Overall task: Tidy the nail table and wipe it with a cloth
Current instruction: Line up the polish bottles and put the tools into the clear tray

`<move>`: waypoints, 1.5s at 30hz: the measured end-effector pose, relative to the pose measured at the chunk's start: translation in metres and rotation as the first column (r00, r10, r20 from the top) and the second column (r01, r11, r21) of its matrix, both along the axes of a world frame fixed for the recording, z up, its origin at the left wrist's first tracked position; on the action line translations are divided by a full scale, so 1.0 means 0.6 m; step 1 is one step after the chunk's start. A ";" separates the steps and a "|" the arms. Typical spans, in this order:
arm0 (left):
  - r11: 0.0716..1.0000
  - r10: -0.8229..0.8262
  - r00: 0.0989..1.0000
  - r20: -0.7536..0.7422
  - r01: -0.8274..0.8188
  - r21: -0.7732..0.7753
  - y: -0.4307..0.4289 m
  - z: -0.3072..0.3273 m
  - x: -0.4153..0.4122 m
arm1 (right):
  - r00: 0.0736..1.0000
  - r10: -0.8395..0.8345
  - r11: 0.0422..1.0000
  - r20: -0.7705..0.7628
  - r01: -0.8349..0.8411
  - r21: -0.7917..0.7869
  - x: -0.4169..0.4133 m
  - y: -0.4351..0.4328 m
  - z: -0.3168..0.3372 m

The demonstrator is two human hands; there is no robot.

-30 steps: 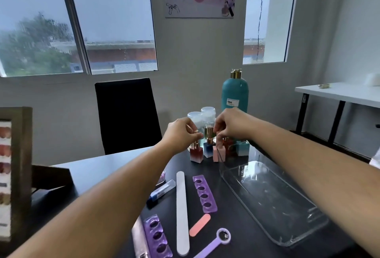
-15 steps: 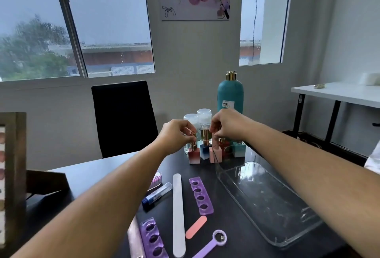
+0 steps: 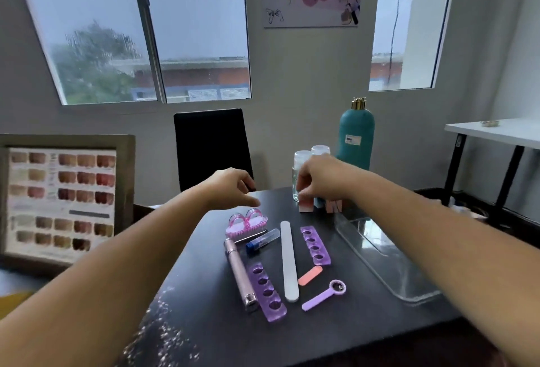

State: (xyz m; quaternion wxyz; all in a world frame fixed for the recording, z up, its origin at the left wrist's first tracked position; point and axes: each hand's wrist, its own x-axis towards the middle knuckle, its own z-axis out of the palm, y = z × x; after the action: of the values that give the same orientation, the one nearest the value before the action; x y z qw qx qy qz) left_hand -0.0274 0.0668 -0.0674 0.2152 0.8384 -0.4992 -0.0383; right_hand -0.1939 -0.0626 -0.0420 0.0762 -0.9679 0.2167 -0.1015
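Right hand [image 3: 321, 181] is down on the cluster of polish bottles at the far end of the nail table [image 3: 204, 317], fingers curled round the top of the pink polish bottle [image 3: 306, 206]. Cap is hidden under them & the pic is blurred there, but it reads as a grip. Left hand [image 3: 233, 188] hangs w/ fingers loosely curled, nothing in it, just above the pink nail brush [image 3: 247, 224]; can't tell if it touches

Key relation: the clear tray [image 3: 388, 264] lies just beside the bottles, to their right & nearer the person, w/ its far corner close under the right wrist. Its long axis runs far-left to near-right. So the right hand is much the nearer one. The left hand is well apart from the tray, w/ the row of tools between

Those tools, e.g. the white nail file [image 3: 289, 261] & the pink pen-shaped tool [image 3: 239, 273], lie left of the tray, long axes approx parallel, pointing away from the person

Prob next: a short carry of the bottle right & toward the body, into the tray's far end. Bottle stands upright on a small base, so it may tip when set down. No cloth in view; wiping not begun, & pale specks [image 3: 163, 322] lie on the near-left part of the table
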 end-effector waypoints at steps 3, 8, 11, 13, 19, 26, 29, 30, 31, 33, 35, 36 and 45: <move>0.991 0.014 0.999 0.038 -0.019 0.131 0.024 -0.028 0.005 | 0.975 -0.099 0.994 -0.199 0.087 -0.067 0.005 0.030 -0.023; 0.997 0.073 0.994 0.084 -0.075 0.024 0.032 -0.060 0.007 | 0.864 -0.198 0.976 -0.463 0.128 -0.179 0.014 0.060 -0.065; 0.992 0.120 0.993 0.006 -0.120 -0.041 0.034 -0.066 0.009 | 0.845 -0.235 0.970 -0.480 0.169 -0.177 0.020 0.066 -0.072; 0.988 0.140 0.990 -0.034 -0.142 -0.064 0.034 -0.068 0.010 | 0.835 -0.236 0.971 -0.497 0.183 -0.154 0.020 0.068 -0.069; 0.967 0.138 0.977 -0.161 -0.168 -0.194 0.036 -0.051 0.006 | 0.863 -0.248 0.968 -0.441 0.239 -0.076 0.021 0.057 -0.057; 0.934 0.028 0.989 -0.145 -0.078 -0.350 0.026 0.027 -0.036 | 0.941 -0.287 0.939 -0.180 0.313 0.140 -0.037 0.019 0.037; 0.911 -0.031 0.993 -0.111 -0.018 -0.411 -0.007 0.057 -0.088 | 0.943 -0.321 0.926 -0.093 0.333 0.179 -0.092 -0.017 0.082; 0.905 -0.058 0.993 -0.105 0.008 -0.425 -0.022 0.063 -0.109 | 0.939 -0.332 0.921 -0.083 0.342 0.186 -0.112 -0.028 0.089; 0.901 -0.087 0.991 -0.106 0.033 -0.432 -0.036 0.065 -0.129 | 0.934 -0.348 0.915 -0.081 0.357 0.186 -0.130 -0.040 0.092; 0.903 -0.146 0.983 -0.111 0.086 -0.421 -0.068 0.062 -0.168 | 0.915 -0.394 0.895 -0.085 0.403 0.190 -0.163 -0.060 0.086; 0.913 -0.184 0.979 -0.085 0.139 -0.383 -0.099 0.049 -0.201 | 0.891 -0.438 0.875 -0.118 0.453 0.173 -0.190 -0.075 0.069; 0.917 -0.197 0.978 -0.070 0.158 -0.368 -0.112 0.040 -0.212 | 0.882 -0.450 0.870 -0.142 0.469 0.153 -0.200 -0.080 0.058; 0.947 -0.265 0.951 0.163 0.288 -0.143 -0.181 -0.030 -0.249 | 0.854 -0.471 0.860 -0.222 0.501 0.099 -0.228 -0.096 -0.012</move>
State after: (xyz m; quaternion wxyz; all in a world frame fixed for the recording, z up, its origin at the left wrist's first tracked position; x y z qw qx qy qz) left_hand -0.1768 -0.0417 -0.0852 0.2405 0.7399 -0.6274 0.0328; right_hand -0.3306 -0.1202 -0.0491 0.1010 -0.8778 0.4681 -0.0077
